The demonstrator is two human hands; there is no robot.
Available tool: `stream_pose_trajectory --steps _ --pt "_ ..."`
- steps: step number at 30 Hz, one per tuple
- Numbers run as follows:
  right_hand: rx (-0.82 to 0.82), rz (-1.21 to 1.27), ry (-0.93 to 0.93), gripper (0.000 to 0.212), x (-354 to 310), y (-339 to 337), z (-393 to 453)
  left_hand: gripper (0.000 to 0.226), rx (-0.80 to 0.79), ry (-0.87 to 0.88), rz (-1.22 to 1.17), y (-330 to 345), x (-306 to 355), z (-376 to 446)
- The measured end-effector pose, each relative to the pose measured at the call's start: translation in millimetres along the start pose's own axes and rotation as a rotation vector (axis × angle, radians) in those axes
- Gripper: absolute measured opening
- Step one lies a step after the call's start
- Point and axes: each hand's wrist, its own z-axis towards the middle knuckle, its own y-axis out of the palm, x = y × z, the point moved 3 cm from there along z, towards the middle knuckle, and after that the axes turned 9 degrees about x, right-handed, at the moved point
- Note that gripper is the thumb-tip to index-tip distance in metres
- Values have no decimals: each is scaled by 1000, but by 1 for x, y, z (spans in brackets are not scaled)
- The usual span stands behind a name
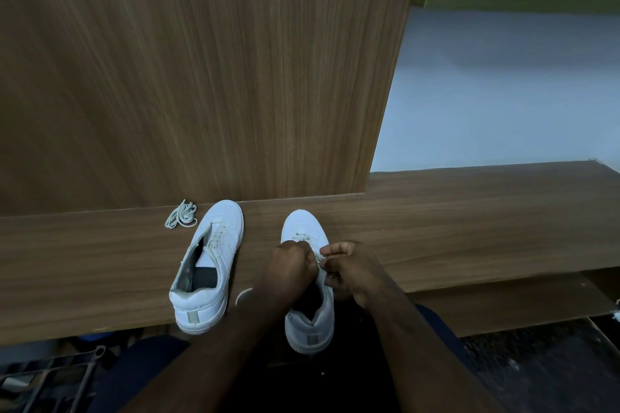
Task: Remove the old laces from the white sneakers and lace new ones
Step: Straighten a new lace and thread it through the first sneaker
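Observation:
Two white sneakers stand toe-away on a wooden desk. The left sneaker (pixel 208 265) has bare eyelets and an open tongue. The right sneaker (pixel 307 278) hangs its heel over the desk's front edge and has a lace (pixel 318 260) through its lower eyelets. My left hand (pixel 292 265) and my right hand (pixel 345 270) meet over its tongue, each pinching a part of that lace. A loose bundle of off-white lace (pixel 181 214) lies left of the left sneaker's toe. A white lace loop (pixel 243 295) shows beside my left wrist.
The wooden desk (pixel 469 228) runs across the view with a tall wooden panel (pixel 201 60) right behind the shoes. A pale wall is at the right. A metal rack (pixel 50 375) sits below the desk's front edge at lower left.

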Motion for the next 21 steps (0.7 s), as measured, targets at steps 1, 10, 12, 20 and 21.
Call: stream_pose_trajectory --steps 1,10,12,20,21 --pt "-1 3 1 18 0 0 -1 20 -2 -9 2 2 0 0" --pt "-51 53 64 19 -5 -2 -6 19 1 -26 -13 12 -1 4" --pt "-26 54 53 19 -6 -1 -8 17 -11 -43 -38 12 0 4" --pt "236 282 -162 23 -28 -11 -11 19 -44 -120 -268 -10 -21 -3" --pt "247 396 -193 23 -38 -14 -14 20 -61 -131 -275 -11 -27 -3"
